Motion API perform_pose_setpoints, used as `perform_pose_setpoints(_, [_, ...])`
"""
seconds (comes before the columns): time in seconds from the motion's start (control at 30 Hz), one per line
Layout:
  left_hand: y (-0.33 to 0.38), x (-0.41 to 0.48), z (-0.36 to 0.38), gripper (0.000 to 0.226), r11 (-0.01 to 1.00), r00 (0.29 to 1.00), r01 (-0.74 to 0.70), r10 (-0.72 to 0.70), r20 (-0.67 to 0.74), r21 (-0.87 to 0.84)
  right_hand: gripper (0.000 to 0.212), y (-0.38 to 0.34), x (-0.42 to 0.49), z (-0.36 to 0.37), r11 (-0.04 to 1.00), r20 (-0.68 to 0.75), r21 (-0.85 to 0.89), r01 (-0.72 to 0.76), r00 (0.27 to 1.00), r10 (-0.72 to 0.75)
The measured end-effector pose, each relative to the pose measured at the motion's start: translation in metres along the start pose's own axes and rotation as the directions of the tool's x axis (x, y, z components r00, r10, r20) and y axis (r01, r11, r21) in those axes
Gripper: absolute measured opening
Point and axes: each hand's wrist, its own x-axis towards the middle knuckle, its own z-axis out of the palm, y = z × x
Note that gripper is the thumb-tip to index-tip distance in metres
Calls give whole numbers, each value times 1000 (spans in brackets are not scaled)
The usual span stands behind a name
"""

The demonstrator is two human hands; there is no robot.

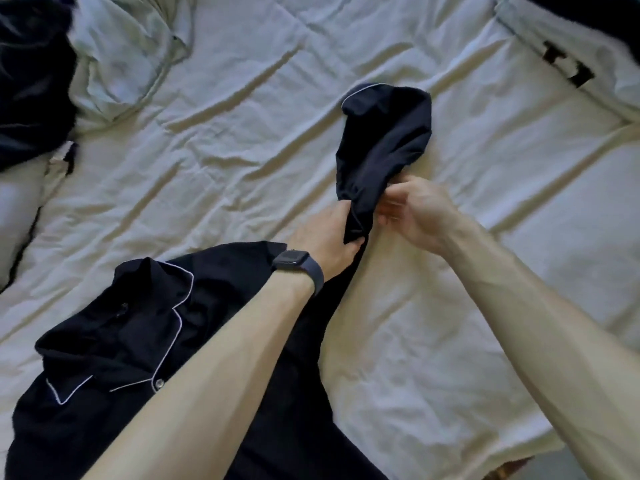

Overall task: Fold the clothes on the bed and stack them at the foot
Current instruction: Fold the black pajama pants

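Folding of the dark shirt (pixel 114 341) is judged to be at its first step: the garment is spread on the bed (pixel 242 133) at the near left, collar up, and one sleeve (pixel 384 140) is being drawn out toward the middle of the mattress. The shirt is made of thin, limp, matte navy cloth, edged at collar and cuff with narrow white piping, and a small pale button is seen on the front.

The sleeve is gripped low down by the left hand (pixel 325 233), on whose wrist a dark watch (pixel 294 261) is worn. Just beside it, the right hand (pixel 419 209) is set against the same sleeve, its thumb and curled fingers (pixel 389 213) apparently pinching the cloth edge. Beyond both hands the cuff end is bunched and raised.

Next, the sleeve is likely to need flattening and laying back across the body, so an even pull and a smooth release are called for.

The sheet is pale, soft and creased. Farther off lie a crumpled pale garment (pixel 121 57), a dark heap (pixel 31 81) at the far left, and a white printed garment (pixel 568 64) at the far right, all still unfolded.
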Motion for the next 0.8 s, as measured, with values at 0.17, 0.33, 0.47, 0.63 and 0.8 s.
perform_pose_setpoints(0.17, [26, 19, -16, 24, 656, 928, 348, -340, 150, -670, 15, 31, -18, -15, 1000, -187, -22, 5, 982, -9])
perform_pose_setpoints(0.33, [24, 18, -47, 38, 287, 783, 621, -271, 559, -730, 55, 25, -19, -4, 908, 299, 368, -201, 950, 90])
perform_pose_setpoints(0.47, [7, 23, -59, 40, 329, 773, 624, -398, 495, -709, 31, -24, 0, -1, 709, 176, 694, -126, 984, 3])
perform_pose_setpoints(0.63, [-3, 45, -65, 21, 667, 877, 451, -453, 158, -593, 14, -86, 2, -43, 692, -164, 691, 208, 978, -131])
perform_pose_setpoints(0.8, [21, 81, -68, 5, 910, 932, 350, -315, 179, -222, 76, -95, 1, -90, 846, -423, 275, 457, 847, -320])
